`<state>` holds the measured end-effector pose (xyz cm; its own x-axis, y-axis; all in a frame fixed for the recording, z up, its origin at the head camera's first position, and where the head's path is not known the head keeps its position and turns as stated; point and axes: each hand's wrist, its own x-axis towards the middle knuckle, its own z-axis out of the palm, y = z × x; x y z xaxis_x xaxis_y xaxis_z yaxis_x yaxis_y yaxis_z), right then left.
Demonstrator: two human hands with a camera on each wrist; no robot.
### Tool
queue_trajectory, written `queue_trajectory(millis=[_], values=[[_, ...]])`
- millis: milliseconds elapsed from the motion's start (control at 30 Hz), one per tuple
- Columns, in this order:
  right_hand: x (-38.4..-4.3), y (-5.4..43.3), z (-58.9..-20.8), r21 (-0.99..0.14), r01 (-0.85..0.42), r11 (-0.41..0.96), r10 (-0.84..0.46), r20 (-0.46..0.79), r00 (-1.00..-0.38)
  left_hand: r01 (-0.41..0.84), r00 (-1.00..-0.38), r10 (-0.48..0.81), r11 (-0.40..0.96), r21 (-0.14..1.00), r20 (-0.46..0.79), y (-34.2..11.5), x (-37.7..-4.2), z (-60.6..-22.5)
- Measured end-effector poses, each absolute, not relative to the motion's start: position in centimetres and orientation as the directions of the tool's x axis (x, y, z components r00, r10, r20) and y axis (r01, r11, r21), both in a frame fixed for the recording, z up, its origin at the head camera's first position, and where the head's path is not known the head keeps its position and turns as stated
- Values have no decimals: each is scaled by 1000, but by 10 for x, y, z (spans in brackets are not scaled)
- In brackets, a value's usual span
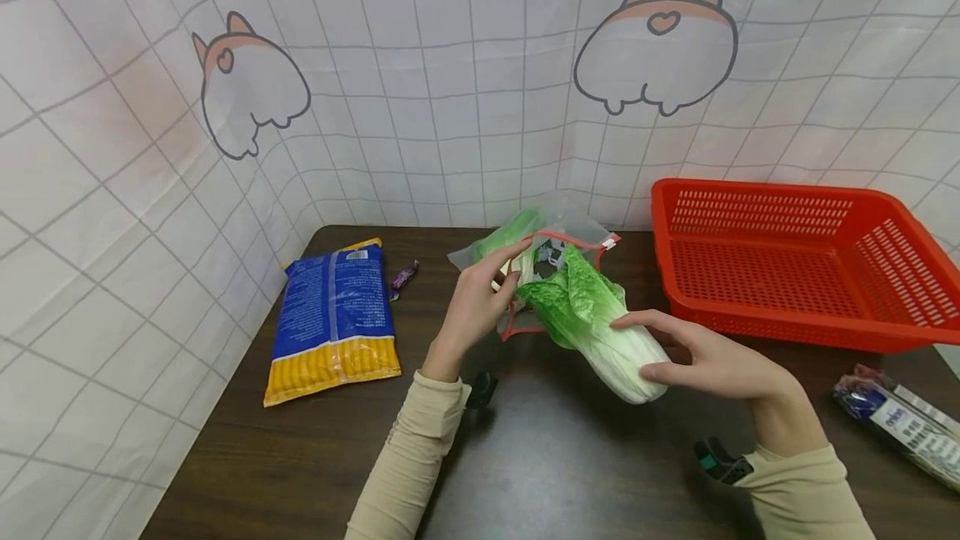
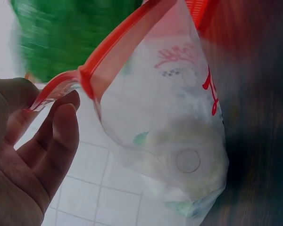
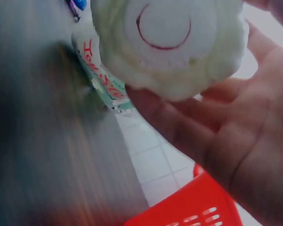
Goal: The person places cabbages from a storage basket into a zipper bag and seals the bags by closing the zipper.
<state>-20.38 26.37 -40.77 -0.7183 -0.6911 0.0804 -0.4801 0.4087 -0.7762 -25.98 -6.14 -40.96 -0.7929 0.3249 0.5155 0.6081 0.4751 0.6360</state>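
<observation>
My right hand (image 1: 705, 357) holds a Chinese cabbage (image 1: 600, 323) by its white base, its leafy end pointing at the mouth of a clear zip bag (image 1: 566, 211). Between the thumb and fingers of my left hand (image 1: 480, 294) is the bag's red-edged rim (image 2: 118, 40). Another cabbage (image 1: 517, 232) lies inside the bag; its round pale base (image 2: 186, 160) shows through the plastic in the left wrist view. From the right wrist, the held cabbage's cut base (image 3: 165, 52) faces the camera, with fingers around its side.
A red plastic basket (image 1: 765, 319) stands at the back right. Near the right edge lies a printed packet (image 1: 911, 423). On the left are a blue and yellow package (image 1: 333, 315) and a small purple wrapped item (image 1: 403, 277). A white grid-patterned cloth (image 1: 450, 107) hangs behind the table.
</observation>
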Motion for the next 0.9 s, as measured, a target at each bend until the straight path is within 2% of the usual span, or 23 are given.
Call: queue_trajectory(millis=[233, 433, 700, 900], values=[[-201, 259, -402, -707, -497, 503, -629, 95, -771, 620, -783, 333, 481, 620, 526, -59, -259, -408], [-198, 246, -395, -707, -504, 495, -642, 93, -761, 619, -784, 336, 484, 618, 523, -58, -259, -408], [-203, 232, -387, -739, -346, 578, -521, -7, -854, 632, -771, 335, 504, 588, 541, -57, -258, -408], [-206, 223, -386, -752, -295, 589, -484, -36, -874, 630, -773, 337, 504, 590, 538, -55, -258, -407]])
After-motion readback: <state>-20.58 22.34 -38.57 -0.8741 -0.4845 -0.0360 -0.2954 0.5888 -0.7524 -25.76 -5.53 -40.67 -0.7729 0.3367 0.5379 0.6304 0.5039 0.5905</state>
